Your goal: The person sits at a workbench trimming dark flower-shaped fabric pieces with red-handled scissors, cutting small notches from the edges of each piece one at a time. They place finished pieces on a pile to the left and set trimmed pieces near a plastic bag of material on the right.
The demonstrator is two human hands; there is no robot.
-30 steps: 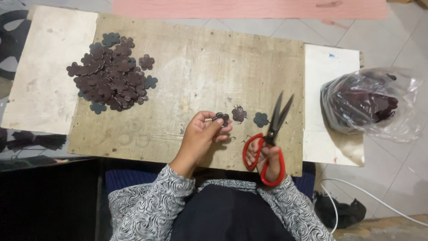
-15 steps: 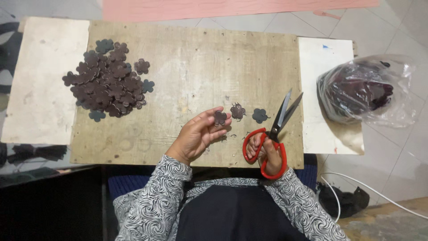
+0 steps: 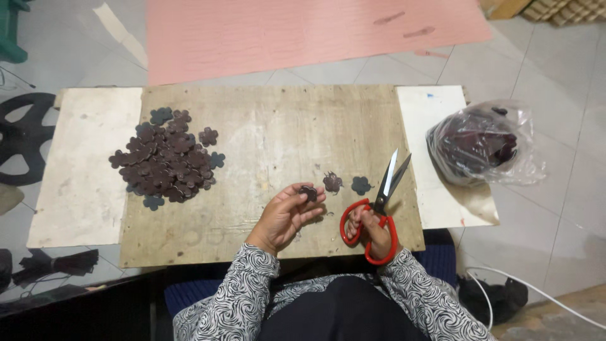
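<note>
Two hands at the lower middle of the frame. Left hand (image 3: 287,215): fingertips pinching one dark flower piece (image 3: 308,192) just above the board (image 3: 271,139). Right hand (image 3: 372,230): fingers through the red handles of the scissors (image 3: 377,211), blades parted and pointing up-right.

Two loose flower pieces (image 3: 346,184) lie on the board between hand and blades. Large pile (image 3: 165,163) of finished-looking pieces sits at the left of the board. Plastic bag (image 3: 483,144), right of frame, holds more dark material, seemingly uncut stock. Judged well along, with stock remaining.
</note>
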